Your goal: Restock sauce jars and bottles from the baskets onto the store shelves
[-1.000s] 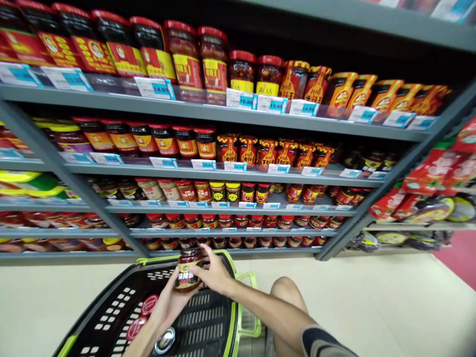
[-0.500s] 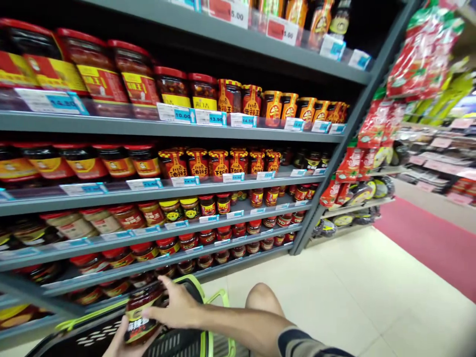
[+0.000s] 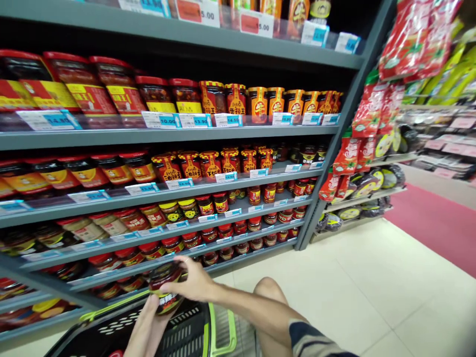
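A dark glass sauce jar [image 3: 168, 301] with a black lid and a dark label in pale lettering is held between both hands over a shopping basket. My right hand [image 3: 195, 281] grips it from the right, thumb across its front and fingers behind the lid side. From below and the left, my left hand [image 3: 150, 315] supports it; part of those fingers is hidden behind the jar. Below them is the black basket [image 3: 119, 325] with a lime-green rim and slotted walls. A bit of something red shows at its bottom edge.
Shelves [image 3: 208, 133] packed with sauce jars and price tags rise in front. Red sauce pouches [image 3: 347, 154] hang at the right end of the rack. Pale floor tiles [image 3: 334, 297] lie to the right, with a red floor strip [image 3: 435, 223] beyond. My bent knee [image 3: 269, 292] is beside the basket.
In the view, the jar and both hands have moved up and to the right. The jar tips a little differently, and the upper shelves sit farther left in the picture.
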A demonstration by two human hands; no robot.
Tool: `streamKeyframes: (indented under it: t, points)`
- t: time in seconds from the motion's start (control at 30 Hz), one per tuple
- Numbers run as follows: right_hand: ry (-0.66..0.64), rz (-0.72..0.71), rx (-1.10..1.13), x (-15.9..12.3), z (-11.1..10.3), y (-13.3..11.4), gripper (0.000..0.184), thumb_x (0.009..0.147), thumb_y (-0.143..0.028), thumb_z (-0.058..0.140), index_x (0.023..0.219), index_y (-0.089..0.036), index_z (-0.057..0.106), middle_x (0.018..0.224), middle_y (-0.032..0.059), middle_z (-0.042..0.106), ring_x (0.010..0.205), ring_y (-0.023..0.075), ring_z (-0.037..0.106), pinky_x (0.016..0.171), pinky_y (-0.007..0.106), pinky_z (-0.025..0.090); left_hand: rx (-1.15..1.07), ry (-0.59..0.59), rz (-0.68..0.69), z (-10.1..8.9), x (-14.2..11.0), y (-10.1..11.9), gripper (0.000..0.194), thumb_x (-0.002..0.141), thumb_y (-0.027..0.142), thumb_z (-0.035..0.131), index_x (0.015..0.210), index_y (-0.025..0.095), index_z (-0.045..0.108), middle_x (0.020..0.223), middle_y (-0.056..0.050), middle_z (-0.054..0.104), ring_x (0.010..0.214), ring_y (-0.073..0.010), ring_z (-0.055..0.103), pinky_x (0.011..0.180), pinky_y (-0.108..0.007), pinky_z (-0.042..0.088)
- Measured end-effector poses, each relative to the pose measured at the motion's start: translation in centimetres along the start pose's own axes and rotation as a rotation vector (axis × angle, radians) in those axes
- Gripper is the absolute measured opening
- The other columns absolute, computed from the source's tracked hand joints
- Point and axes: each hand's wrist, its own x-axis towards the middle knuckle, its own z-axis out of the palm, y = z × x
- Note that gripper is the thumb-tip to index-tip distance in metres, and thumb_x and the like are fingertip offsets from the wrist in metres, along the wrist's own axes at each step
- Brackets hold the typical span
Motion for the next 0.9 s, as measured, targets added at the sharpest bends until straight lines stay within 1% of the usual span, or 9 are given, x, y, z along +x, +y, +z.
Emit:
streamKeyframes:
  t: [0.07, 0.13, 0.3, 0.37, 0.47, 0.53, 0.63, 0.73, 0.9]
  points:
    - [-0.011, -0.099, 0.134, -1.0, -4.2, -3.8, 0.103, 0.062, -0.053, 0.104, 0.152, -0.028, 0.059, 0.142, 0.0079, 0.076, 0.129, 0.0308, 0.075, 0.115, 0.047, 0.059, 0.078, -0.064, 0.095, 5.2, -0.9, 1.6, 0.091, 0.063, 0.059, 0.102, 0.145, 0.032, 0.071, 0.150, -0.007, 0.073, 0.152, -0.0432, 0.056, 0.118, -0.052, 0.060]
    - [0.033, -0.234, 0.160, -2.7, -9.7, -8.3, 0.094, 0.071, -0.054, 0.100, 0.152, -0.027, 0.059, 0.146, 0.0080, 0.074, 0.133, 0.0288, 0.072, 0.117, 0.046, 0.058, 0.154, -0.178, 0.203, 11.8, -1.3, 3.2, 0.092, 0.071, 0.060, 0.099, 0.151, 0.031, 0.066, 0.154, -0.010, 0.070, 0.150, -0.0404, 0.058, 0.120, -0.050, 0.058]
    - [0.190, -0.401, 0.005, -7.5, -25.4, -19.7, 0.101, 0.083, -0.049, 0.094, 0.168, -0.029, 0.043, 0.156, 0.0110, 0.065, 0.139, 0.0288, 0.068, 0.118, 0.046, 0.059, 0.366, -0.494, 0.485, 31.1, -1.8, 6.6, 0.078, 0.090, 0.066, 0.081, 0.152, 0.022, 0.063, 0.151, -0.014, 0.070, 0.143, -0.0344, 0.063, 0.125, -0.049, 0.049]
    - [0.243, -0.507, -0.057, -8.0, -30.8, -23.5, 0.096, 0.088, -0.050, 0.089, 0.169, -0.029, 0.041, 0.154, 0.0117, 0.067, 0.136, 0.0284, 0.070, 0.121, 0.048, 0.056, 0.494, -0.630, 0.622, 38.0, -1.8, 8.3, 0.071, 0.091, 0.064, 0.080, 0.146, 0.020, 0.068, 0.152, -0.015, 0.069, 0.141, -0.0335, 0.065, 0.122, -0.048, 0.051]
    - [0.319, -0.645, -0.180, -6.5, -37.4, -27.6, 0.081, 0.090, -0.054, 0.086, 0.158, -0.025, 0.052, 0.149, 0.0130, 0.070, 0.135, 0.0290, 0.071, 0.122, 0.048, 0.056, 0.528, -0.653, 0.796, 46.1, -0.8, 11.5, 0.075, 0.088, 0.058, 0.085, 0.149, 0.018, 0.067, 0.147, -0.017, 0.071, 0.132, -0.0328, 0.070, 0.114, -0.047, 0.058]
    - [0.320, -0.672, -0.254, -4.7, -40.7, -29.3, 0.081, 0.089, -0.057, 0.086, 0.155, -0.024, 0.052, 0.146, 0.0137, 0.071, 0.132, 0.0291, 0.072, 0.119, 0.047, 0.058, 0.549, -0.659, 0.902, 49.8, 0.2, 13.7, 0.076, 0.086, 0.052, 0.088, 0.150, 0.016, 0.068, 0.141, -0.017, 0.075, 0.127, -0.0325, 0.073, 0.114, -0.048, 0.058]
    - [0.280, -0.699, -0.388, -2.3, -44.1, -30.5, 0.082, 0.090, -0.059, 0.083, 0.155, -0.024, 0.047, 0.147, 0.0148, 0.069, 0.128, 0.0277, 0.073, 0.115, 0.046, 0.061, 0.590, -0.728, 0.947, 53.2, 1.8, 16.0, 0.060, 0.088, 0.051, 0.086, 0.132, 0.011, 0.077, 0.130, -0.018, 0.081, 0.121, -0.0338, 0.077, 0.115, -0.051, 0.058]
    - [0.242, -0.778, -0.543, -0.8, -46.1, -30.4, 0.076, 0.093, -0.052, 0.081, 0.154, -0.022, 0.047, 0.150, 0.0166, 0.065, 0.131, 0.0272, 0.072, 0.115, 0.046, 0.060, 0.604, -0.723, 0.936, 54.9, 3.0, 16.5, 0.053, 0.090, 0.050, 0.085, 0.120, 0.007, 0.079, 0.123, -0.021, 0.082, 0.119, -0.0359, 0.079, 0.113, -0.053, 0.059]
    - [0.320, -0.910, -0.758, 1.2, -48.1, -28.7, 0.066, 0.096, -0.040, 0.077, 0.152, -0.019, 0.049, 0.156, 0.0180, 0.060, 0.145, 0.0295, 0.063, 0.128, 0.048, 0.049, 0.561, -0.702, 0.974, 55.9, 4.4, 15.0, 0.048, 0.088, 0.036, 0.086, 0.125, 0.007, 0.074, 0.129, -0.020, 0.081, 0.125, -0.0354, 0.077, 0.114, -0.052, 0.059]
